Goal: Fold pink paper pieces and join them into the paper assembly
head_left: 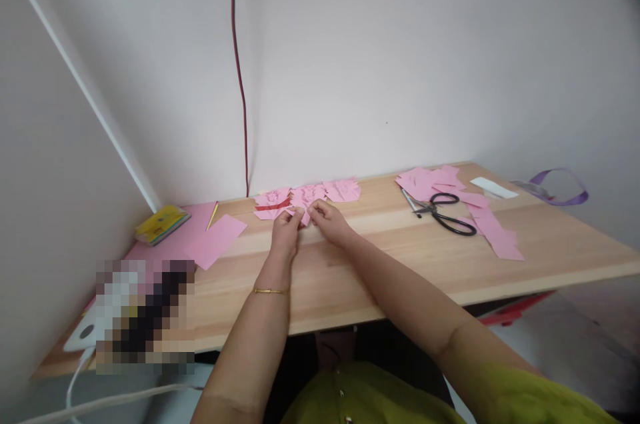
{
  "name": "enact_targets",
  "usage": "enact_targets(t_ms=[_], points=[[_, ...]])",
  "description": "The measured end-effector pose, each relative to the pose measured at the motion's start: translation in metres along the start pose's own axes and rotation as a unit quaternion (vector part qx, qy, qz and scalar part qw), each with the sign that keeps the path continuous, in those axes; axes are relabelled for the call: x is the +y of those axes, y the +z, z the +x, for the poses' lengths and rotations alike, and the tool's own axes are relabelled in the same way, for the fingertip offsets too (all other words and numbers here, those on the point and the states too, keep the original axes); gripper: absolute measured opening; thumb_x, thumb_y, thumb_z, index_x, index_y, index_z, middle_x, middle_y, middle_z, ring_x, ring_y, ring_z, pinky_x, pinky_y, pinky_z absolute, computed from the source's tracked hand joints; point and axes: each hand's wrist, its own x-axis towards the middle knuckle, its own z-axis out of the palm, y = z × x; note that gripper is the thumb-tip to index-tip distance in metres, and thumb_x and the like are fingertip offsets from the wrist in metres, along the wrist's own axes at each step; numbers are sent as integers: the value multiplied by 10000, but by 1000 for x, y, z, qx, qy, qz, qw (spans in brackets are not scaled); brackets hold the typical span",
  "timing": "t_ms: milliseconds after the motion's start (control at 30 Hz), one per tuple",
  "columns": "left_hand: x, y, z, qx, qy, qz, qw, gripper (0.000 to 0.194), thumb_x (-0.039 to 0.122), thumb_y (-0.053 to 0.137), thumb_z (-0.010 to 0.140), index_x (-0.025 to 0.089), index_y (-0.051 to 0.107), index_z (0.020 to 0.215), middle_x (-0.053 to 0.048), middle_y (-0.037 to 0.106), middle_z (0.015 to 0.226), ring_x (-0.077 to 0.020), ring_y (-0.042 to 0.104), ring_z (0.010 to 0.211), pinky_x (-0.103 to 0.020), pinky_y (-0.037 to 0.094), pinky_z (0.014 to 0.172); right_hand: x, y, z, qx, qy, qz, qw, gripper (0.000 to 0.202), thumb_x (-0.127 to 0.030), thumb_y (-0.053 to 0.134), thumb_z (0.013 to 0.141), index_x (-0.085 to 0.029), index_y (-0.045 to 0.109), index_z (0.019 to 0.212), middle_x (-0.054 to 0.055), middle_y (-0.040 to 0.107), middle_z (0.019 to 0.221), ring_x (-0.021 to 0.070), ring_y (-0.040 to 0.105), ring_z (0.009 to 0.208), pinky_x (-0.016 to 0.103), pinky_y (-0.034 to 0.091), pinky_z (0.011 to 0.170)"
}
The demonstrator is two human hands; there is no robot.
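Both my hands meet near the back of the wooden table, with their fingertips pinched on a small piece of pink paper [305, 217]. My left hand [287, 227] has its thumb and fingers closed on the paper's left side. On its right side, my right hand [327, 221] pinches it the same way. Just behind my hands, along the wall, lie several cut pink paper pieces [343, 190] in a row. A dark red strip [273, 205] shows among them at the left. My fingers partly hide the held piece.
Black-handled scissors [440, 211] lie at the right beside a pen [411, 203] and pink paper scraps [493, 227]. Farther right are a white strip [494, 188] and a purple ribbon loop [570, 187]. Pink sheets [220, 241], a yellow pencil [212, 216] and a yellow booklet [163, 224] lie left.
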Motion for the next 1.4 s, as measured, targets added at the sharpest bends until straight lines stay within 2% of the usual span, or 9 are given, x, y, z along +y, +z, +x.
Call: enact_targets(t_ms=[167, 300, 433, 667, 800, 900, 1067, 1233, 1400], points=[[2, 1, -2, -39, -39, -35, 998, 252, 340, 709, 636, 154, 543, 676, 41, 478, 572, -74, 440, 537, -215, 376, 562, 4, -2, 4, 49, 17, 42, 998, 255, -435, 467, 825, -199, 472, 729, -30, 474, 604, 128, 465, 622, 248, 387, 612], [0, -1, -1, -37, -22, 8, 999, 258, 310, 691, 635, 155, 491, 579, 44, 467, 535, -73, 435, 526, -214, 367, 564, 5, -1, 4, 30, 25, 64, 997, 249, -440, 486, 809, -194, 484, 769, -37, 484, 601, 119, 473, 600, 243, 389, 599], [0, -1, -1, -33, -4, 48, 998, 225, 288, 666, 652, 158, 496, 584, 47, 480, 532, -77, 431, 525, -214, 345, 557, 3, 1, 4, 23, 35, 79, 996, 232, -410, 519, 788, -187, 509, 853, -41, 499, 626, 114, 486, 608, 239, 393, 603], [1, -2, -3, -51, 11, 84, 995, 213, 308, 654, 679, 158, 519, 609, 40, 502, 540, -84, 449, 537, -213, 337, 562, 0, -1, 4, 10, 28, 86, 996, 236, -409, 518, 784, -179, 525, 839, -30, 517, 693, 102, 480, 629, 232, 397, 615], [0, -1, -2, -64, -10, 35, 997, 148, 261, 667, 647, 147, 603, 715, 28, 538, 587, -84, 471, 556, -214, 362, 572, 4, -1, 4, 20, 38, 80, 996, 239, -399, 562, 748, -176, 539, 830, -26, 526, 698, 104, 472, 620, 228, 388, 585], [-1, -1, -1, -68, -50, -29, 996, 234, 232, 692, 610, 146, 641, 822, 9, 582, 671, -87, 501, 586, -229, 402, 594, 4, -2, 5, 21, 55, 96, 994, 243, -402, 572, 746, -177, 543, 832, -38, 509, 640, 107, 474, 601, 228, 384, 574], [-1, -2, -1, -50, -101, -78, 991, 316, 219, 737, 570, 137, 633, 857, -3, 599, 717, -83, 528, 600, -249, 445, 627, 3, -2, 4, 8, 65, 153, 986, 266, -414, 599, 734, -176, 536, 837, -46, 515, 636, 94, 478, 573, 226, 392, 569], [1, -3, -1, -25, -107, -94, 989, 302, 215, 763, 547, 153, 579, 779, 36, 549, 625, -73, 520, 562, -257, 463, 631, 2, -1, 2, -14, 82, 181, 980, 304, -414, 605, 729, -177, 546, 909, -37, 543, 709, 79, 476, 572, 230, 410, 588], [1, -2, -2, -18, -107, -105, 989, 371, 210, 783, 529, 146, 603, 847, 2, 600, 712, -80, 551, 598, -252, 464, 634, 2, 0, 1, -19, 78, 165, 983, 296, -391, 604, 734, -170, 559, 925, -27, 549, 733, 78, 473, 589, 229, 404, 601]])
